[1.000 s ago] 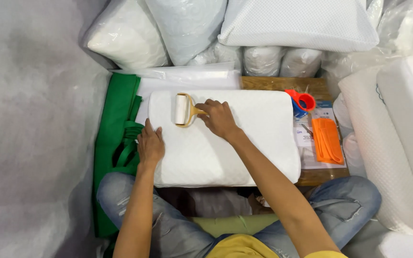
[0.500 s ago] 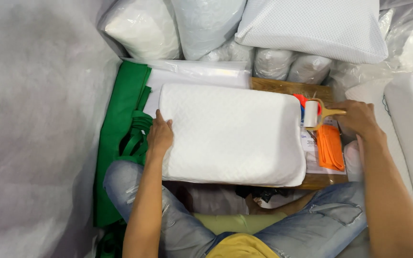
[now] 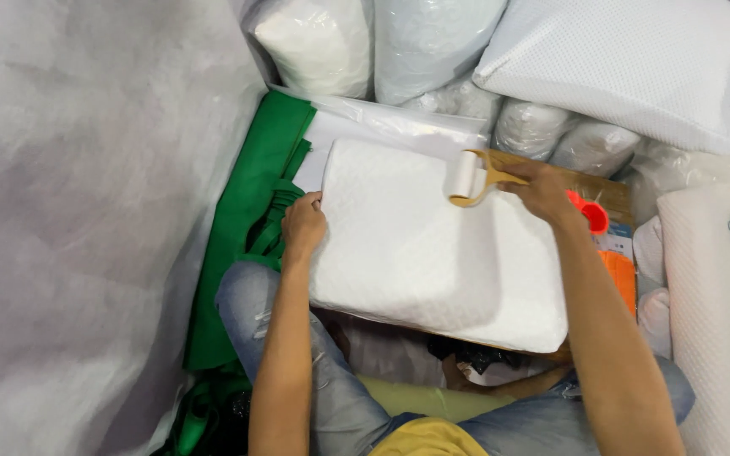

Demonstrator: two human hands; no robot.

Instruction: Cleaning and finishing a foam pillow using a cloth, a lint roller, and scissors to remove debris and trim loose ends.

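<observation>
A person seated at a low wooden bench (image 3: 606, 192) is pressing the left hand (image 3: 302, 226), fingers curled over, on the left edge of a white quilted pillow (image 3: 420, 241) lying flat across the bench, beside green fabric bags (image 3: 251, 219). The right hand (image 3: 542, 190) is gripping the wooden handle of a lint roller (image 3: 468, 176), its white drum touching the pillow's upper right area. The pillow is looking soft, light and springy, likely easiest to hold by its edges; bagged pillows (image 3: 433, 42) are lying beyond.
</observation>
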